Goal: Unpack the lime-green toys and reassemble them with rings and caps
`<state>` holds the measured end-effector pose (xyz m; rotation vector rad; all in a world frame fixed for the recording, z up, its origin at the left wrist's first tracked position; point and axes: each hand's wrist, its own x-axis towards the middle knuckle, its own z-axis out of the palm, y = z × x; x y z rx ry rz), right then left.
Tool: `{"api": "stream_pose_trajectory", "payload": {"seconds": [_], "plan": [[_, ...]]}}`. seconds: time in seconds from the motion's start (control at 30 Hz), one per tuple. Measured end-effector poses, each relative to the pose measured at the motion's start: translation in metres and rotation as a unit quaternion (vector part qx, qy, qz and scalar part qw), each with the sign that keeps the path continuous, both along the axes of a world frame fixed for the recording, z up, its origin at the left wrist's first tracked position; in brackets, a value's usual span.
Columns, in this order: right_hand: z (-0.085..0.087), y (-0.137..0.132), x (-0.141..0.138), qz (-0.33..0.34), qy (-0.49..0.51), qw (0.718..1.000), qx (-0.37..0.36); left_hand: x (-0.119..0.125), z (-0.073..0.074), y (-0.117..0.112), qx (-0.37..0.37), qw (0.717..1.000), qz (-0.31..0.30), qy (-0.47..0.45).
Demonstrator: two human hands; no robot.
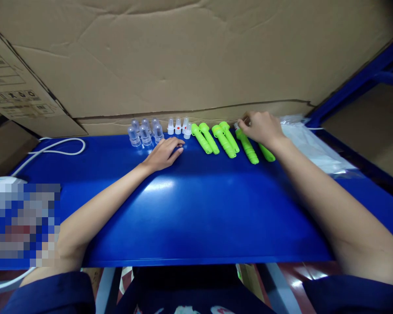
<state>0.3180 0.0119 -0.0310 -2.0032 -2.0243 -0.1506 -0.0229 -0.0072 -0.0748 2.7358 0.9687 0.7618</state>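
Note:
My left hand (163, 155) lies on the blue table with its fingers stretched out, holding nothing. Just beyond it stand several clear plastic caps (146, 136) in two rows. To its upper right is a group of small white pieces with clear tips (178, 126), some with a red dot. My right hand (263, 127) is closed in a pinch at the head of a bright green ribbed handle (249, 148). A bit of a small white piece (236, 125) shows at its fingertips; the rest is hidden. Another green handle (267, 152) lies partly under this hand. More green handles (224, 141) lie to its left.
Clear plastic bags (314, 146) lie at the right end of the table (183, 218). A cardboard wall (183, 61) closes off the back. At the left are a white cable (65, 140) and a white object (6, 181), partly blurred out. A blue frame (353, 78) stands at the right.

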Motion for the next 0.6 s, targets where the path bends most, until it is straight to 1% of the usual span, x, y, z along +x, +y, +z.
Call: {"api": "stream_pose_trajectory", "payload": {"seconds": [0.07,0.23,0.5,0.53,0.6], "plan": [[0.003,-0.003,-0.002,-0.036,0.015,0.999,-0.01,0.0,-0.001,0.001,0.001,1.0,0.0,-0.001],[0.007,-0.007,-0.007,-0.04,0.02,0.999,-0.012,-0.001,-0.004,0.003,0.008,1.0,-0.008,-0.002],[0.001,-0.007,-0.013,-0.047,-0.022,0.999,-0.011,0.0,-0.003,0.002,0.004,1.0,-0.009,0.001],[0.0,-0.006,-0.013,-0.045,-0.031,0.998,-0.009,0.0,-0.003,0.002,0.004,1.0,-0.008,0.003],[-0.004,-0.004,-0.011,-0.004,-0.049,0.999,-0.011,0.0,-0.002,0.002,0.002,1.0,-0.008,0.007]]}}
